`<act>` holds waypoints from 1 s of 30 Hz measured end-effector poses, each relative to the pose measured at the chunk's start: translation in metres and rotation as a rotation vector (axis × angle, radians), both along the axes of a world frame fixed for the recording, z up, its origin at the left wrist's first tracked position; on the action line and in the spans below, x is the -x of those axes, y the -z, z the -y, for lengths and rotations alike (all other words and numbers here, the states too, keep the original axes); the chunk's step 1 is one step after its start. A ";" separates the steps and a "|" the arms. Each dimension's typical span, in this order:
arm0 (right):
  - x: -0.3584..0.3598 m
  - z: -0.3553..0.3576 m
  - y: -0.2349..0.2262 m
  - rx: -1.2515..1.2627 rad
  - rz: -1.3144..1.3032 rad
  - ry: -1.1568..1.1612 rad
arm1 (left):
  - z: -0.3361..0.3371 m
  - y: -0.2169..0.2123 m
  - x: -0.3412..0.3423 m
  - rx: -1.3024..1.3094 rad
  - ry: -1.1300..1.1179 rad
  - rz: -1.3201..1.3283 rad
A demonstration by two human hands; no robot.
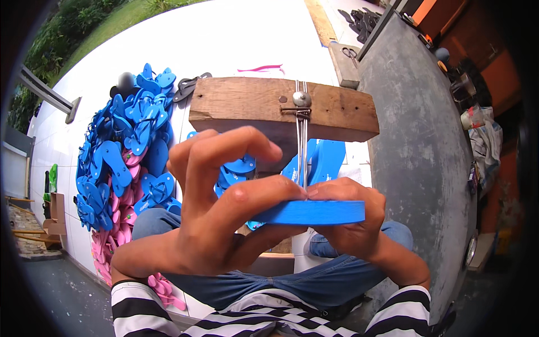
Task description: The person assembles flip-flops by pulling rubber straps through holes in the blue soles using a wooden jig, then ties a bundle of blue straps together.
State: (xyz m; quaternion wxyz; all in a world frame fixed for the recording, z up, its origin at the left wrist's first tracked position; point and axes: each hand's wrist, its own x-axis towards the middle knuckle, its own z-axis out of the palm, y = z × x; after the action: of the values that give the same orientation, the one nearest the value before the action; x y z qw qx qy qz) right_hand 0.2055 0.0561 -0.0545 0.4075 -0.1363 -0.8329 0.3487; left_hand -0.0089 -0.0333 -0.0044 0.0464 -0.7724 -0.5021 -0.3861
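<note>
A blue foam flip-flop sole (320, 213) is held edge-on in front of me, between both hands. My left hand (210, 224) pinches its left part, with the index finger along the top, the thumb beneath and other fingers raised. Around the right end, my right hand (362, 238) is closed with its thumb on top. Thin metal rods (301, 149) run from a wooden beam (241, 106) down to the sole's upper face between my fingertips. A round metal bolt head (302, 99) and bent nails fix them to the beam. Whether the rods pierce the sole is hidden by my fingers.
Blue flip-flops (115, 163) lie heaped at the left, with pink ones (109, 247) beside them. More blue soles (327, 160) sit behind the rods. A pink strap (261, 68) lies beyond the beam. Scissors (350, 54) rest on a block next to a grey ledge (415, 140).
</note>
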 end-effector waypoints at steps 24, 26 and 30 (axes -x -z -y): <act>-0.005 -0.080 0.014 -0.192 0.822 0.168 | -0.052 0.045 0.019 -0.392 -0.183 -0.246; -0.021 -0.102 0.065 -0.058 0.935 0.325 | -0.045 0.048 0.015 -0.345 -0.125 -0.148; -0.051 -0.123 0.175 0.359 1.152 0.671 | -0.015 0.057 -0.002 -0.238 0.155 -0.005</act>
State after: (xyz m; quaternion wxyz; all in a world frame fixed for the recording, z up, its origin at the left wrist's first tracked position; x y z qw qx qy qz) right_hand 0.2566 0.1789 -0.2292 -0.0429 -0.6157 -0.7587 0.2084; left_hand -0.0070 -0.0183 -0.0618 0.1088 -0.7989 -0.3916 -0.4434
